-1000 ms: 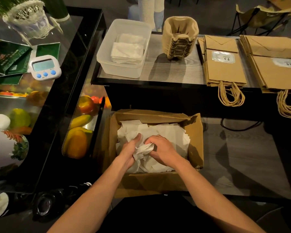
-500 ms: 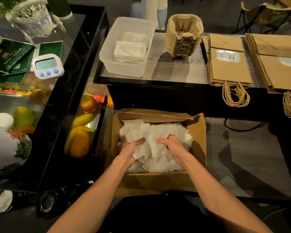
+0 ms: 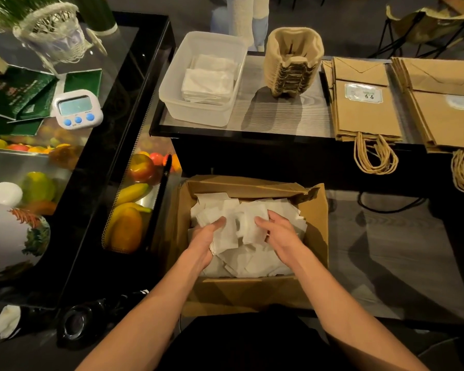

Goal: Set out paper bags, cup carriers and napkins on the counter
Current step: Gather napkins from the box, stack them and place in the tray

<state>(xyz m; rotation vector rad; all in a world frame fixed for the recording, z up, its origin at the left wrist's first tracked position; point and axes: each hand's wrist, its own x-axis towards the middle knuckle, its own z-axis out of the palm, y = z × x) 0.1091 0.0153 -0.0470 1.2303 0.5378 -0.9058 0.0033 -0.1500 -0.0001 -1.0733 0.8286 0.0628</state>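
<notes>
Right hand [image 3: 280, 236] shifted right, napkin bunch [image 3: 241, 223] crosswise

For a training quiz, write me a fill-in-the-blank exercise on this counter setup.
1. The left hand and right hand grip loose ____ in the cardboard box.
2. The stack of cup carriers stands between the plastic tub and the paper ____.
3. The white timer has three ____ buttons.
Missing words: napkins; bags; blue.
</notes>
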